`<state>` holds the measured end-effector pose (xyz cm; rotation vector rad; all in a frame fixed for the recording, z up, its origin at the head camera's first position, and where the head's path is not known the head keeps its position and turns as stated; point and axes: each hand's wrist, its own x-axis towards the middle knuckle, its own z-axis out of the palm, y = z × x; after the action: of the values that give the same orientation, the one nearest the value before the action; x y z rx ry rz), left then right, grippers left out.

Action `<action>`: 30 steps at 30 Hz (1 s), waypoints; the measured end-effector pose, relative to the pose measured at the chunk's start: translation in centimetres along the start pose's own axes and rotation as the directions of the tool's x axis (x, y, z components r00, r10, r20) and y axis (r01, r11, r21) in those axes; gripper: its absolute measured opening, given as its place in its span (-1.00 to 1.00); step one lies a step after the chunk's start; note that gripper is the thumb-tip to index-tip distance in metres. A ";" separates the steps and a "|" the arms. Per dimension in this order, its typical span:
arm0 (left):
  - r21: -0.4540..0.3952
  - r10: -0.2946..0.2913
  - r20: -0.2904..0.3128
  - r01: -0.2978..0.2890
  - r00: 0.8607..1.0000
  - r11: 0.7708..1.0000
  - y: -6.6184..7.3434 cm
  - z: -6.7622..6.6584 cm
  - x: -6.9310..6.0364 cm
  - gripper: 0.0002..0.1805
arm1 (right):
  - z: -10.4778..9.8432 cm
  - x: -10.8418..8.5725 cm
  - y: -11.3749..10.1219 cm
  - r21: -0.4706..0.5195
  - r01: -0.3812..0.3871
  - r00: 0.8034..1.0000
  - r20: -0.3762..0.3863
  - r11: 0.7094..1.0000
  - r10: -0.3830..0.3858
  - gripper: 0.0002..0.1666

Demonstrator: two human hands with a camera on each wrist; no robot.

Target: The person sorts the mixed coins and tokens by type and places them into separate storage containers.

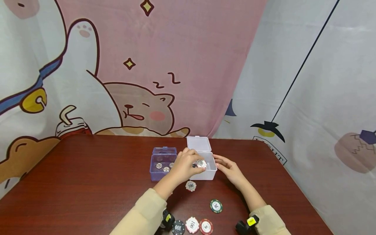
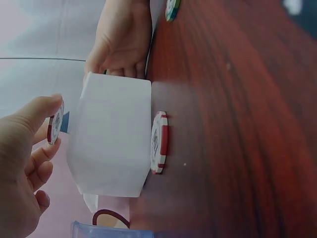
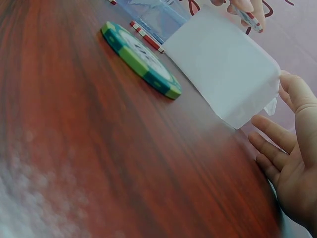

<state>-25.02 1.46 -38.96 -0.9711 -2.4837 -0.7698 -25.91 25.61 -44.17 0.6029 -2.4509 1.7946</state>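
Note:
Between thumb and fingers, my left hand (image 1: pixel 184 165) pinches a white-and-red chip marked 100 (image 1: pixel 201 164) above the open white box (image 1: pixel 207 175). In the left wrist view that chip (image 2: pixel 56 123) stands on edge beside the white box (image 2: pixel 111 134). My right hand (image 1: pixel 232 171) touches the box's right side with fingers extended; the right wrist view shows this hand (image 3: pixel 292 153) at the box's corner (image 3: pixel 228 69). Another white-and-red 100 chip (image 1: pixel 191 186) lies just in front of the box. A dark spot beside the held chip is too small to tell.
Left of the white box stands an open blue box (image 1: pixel 157 176) with several silver coins. A green chip (image 1: pixel 216 206) lies nearer me. At the front edge are a black chip (image 1: pixel 178 227), a white-and-red chip (image 1: pixel 192 225) and a red chip (image 1: pixel 206 227).

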 end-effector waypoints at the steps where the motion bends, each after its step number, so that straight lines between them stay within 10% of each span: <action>1: 0.000 -0.011 -0.003 0.011 1.000 1.000 0.0 0.0 0.1 -0.60 | -0.1 0.1 0.4 0.004 -0.006 1.000 -0.003 1.000 0.006 -0.50; 30: 0.046 -0.156 0.041 0.154 0.987 0.987 -1.3 1.7 1.6 -0.59 | -0.1 0.3 1.4 0.011 -0.014 1.000 -0.017 1.000 0.014 -0.48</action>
<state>-27.22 2.55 -39.98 -0.7958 -2.6277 -0.7456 -26.65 25.99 -45.38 0.5702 -2.4430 1.8112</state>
